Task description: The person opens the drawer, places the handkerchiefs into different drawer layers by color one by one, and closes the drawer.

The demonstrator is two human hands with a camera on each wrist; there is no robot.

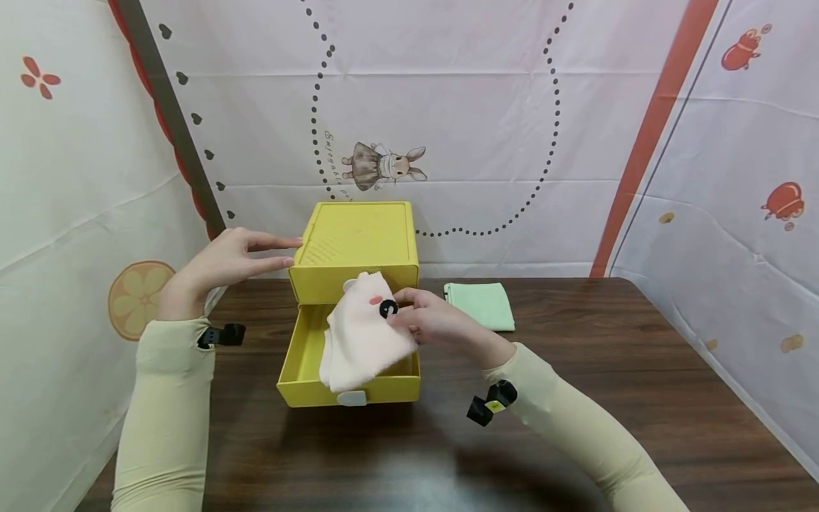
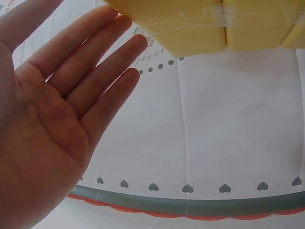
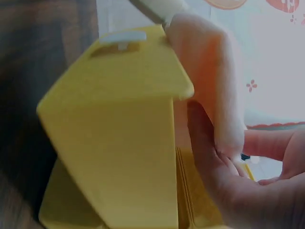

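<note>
A yellow drawer box (image 1: 358, 231) stands on the table with its lower drawer (image 1: 348, 390) pulled out toward me. Over that drawer is a folded pale pink cloth (image 1: 365, 341) with a black round patch and a small pink spot. My right hand (image 1: 441, 321) pinches the cloth by its right edge; in the right wrist view the fabric (image 3: 205, 62) lies between thumb and fingers beside the drawer. With straight fingers, my left hand (image 1: 224, 263) touches or nearly touches the box's upper left side. Its palm (image 2: 52, 124) holds nothing.
A folded light green cloth (image 1: 480, 306) lies on the dark wooden table (image 1: 576, 398), right of the box. Printed fabric (image 1: 448, 128) hangs behind and at both sides. A pale grey pull tab (image 1: 352, 398) sits on the drawer's front.
</note>
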